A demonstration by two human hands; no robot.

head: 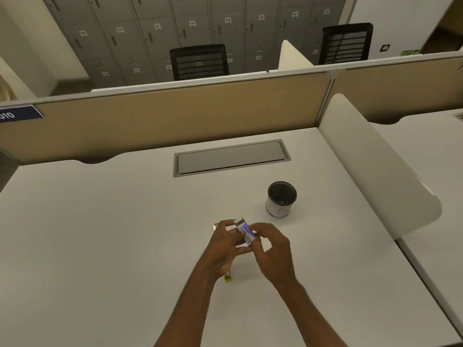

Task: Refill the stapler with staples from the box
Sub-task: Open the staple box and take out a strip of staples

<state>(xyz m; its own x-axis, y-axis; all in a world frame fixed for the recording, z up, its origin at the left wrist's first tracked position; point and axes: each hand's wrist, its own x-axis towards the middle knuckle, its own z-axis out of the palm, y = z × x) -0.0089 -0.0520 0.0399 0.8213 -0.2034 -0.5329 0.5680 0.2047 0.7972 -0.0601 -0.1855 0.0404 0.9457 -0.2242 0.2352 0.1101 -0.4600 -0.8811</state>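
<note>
Just below the middle of the frame, both hands hold a small white and purple staple box [244,230] above the desk. The left hand [225,246] has its fingers curled round the box's left side, thumb near the top end. The right hand [270,249] pinches the lower right end with bent fingertips. The box tilts, its pale end pointing up and left; whether it is open I cannot tell.

Under the left hand lies the yellow stapler [228,278] on the white desk [100,246], mostly hidden, with only a yellow end showing below the wrist and another bit at the knuckles.

Up and to the right of the hands stands a black-lined pen cup [281,199], well apart from the box. Beyond it, a grey cable tray cover [230,157] is set in the desk. A tan partition [162,121] crosses the upper frame, with two black mesh chairs [199,61] and grey lockers [150,28] behind.
</note>
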